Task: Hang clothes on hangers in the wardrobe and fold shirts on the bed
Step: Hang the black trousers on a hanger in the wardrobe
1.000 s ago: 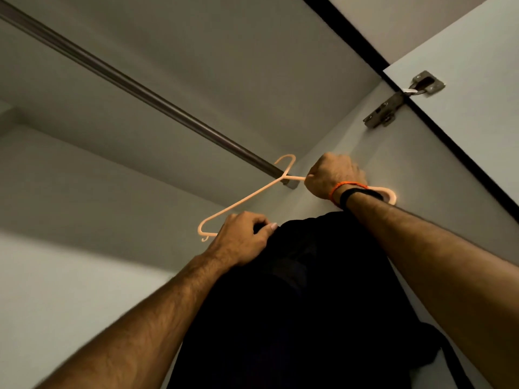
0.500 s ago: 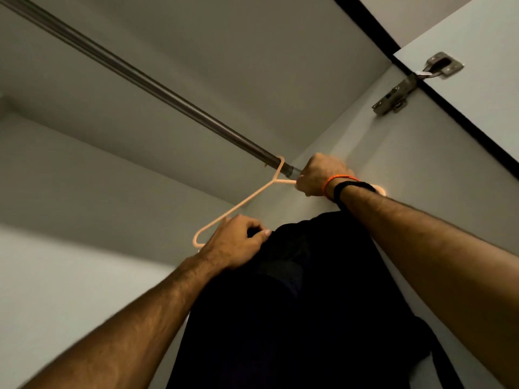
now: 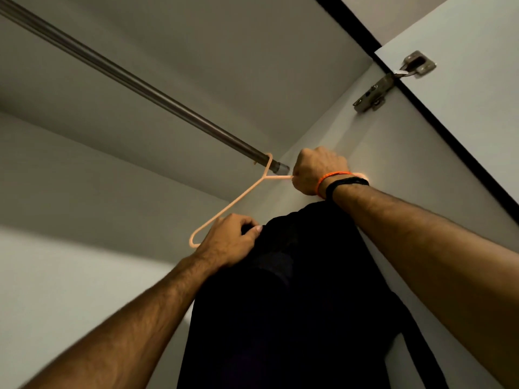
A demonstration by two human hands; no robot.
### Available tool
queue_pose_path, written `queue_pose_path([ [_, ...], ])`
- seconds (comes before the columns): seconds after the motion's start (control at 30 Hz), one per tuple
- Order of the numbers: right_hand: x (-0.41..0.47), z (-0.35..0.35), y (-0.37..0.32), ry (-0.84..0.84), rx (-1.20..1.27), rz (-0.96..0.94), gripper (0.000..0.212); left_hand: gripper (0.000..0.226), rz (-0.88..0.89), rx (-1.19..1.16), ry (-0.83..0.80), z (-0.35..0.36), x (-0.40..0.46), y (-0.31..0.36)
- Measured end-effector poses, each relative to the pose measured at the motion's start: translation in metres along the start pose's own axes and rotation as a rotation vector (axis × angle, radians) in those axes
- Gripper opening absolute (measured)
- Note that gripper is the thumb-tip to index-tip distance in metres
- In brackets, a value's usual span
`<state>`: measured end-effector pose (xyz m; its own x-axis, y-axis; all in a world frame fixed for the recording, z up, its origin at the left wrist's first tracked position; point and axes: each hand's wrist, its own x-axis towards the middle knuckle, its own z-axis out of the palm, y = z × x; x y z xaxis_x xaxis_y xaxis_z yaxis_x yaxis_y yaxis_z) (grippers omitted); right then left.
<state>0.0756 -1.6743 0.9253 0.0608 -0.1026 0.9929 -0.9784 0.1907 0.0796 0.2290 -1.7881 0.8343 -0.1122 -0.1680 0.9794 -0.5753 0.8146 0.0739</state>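
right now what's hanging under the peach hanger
A black garment hangs below the peach hanger, gripped at its top by the left hand. The right hand covers the hanger's right arm, so how the cloth sits on it cannot be seen.

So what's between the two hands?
In the head view, a bare stretch of the hanger runs from left hand to right hand.

No readable text, labels, brands or numbers in view. Door hinge (image 3: 376,91) has no legible stamp (too small and dim to tell), and the dark garment (image 3: 303,304) shows no print or tag.
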Motion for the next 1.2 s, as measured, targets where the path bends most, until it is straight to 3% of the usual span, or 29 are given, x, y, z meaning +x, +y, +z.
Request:
queue_pose_path([
  [0.2, 0.0, 0.006, 0.004, 0.044, -0.063, -0.038, 0.017, 0.023, -0.025, 0.016, -0.081, 0.011, 0.001, 0.01],
  [0.6, -0.014, -0.004, 0.006, 0.103, -0.04, -0.295, 0.039, 0.028, -0.095, 0.097, 0.025, -0.016, -0.014, 0.021],
  [0.73, -0.029, -0.013, -0.003, 0.088, 0.052, -0.351, 0.036, 0.036, -0.144, 0.082, 0.043, -0.03, -0.025, 0.03],
  [1.2, -0.155, -0.083, -0.03, -0.133, 0.28, -0.246, 0.029, 0.038, -0.17, 0.052, -0.107, -0.103, -0.125, 0.075],
])
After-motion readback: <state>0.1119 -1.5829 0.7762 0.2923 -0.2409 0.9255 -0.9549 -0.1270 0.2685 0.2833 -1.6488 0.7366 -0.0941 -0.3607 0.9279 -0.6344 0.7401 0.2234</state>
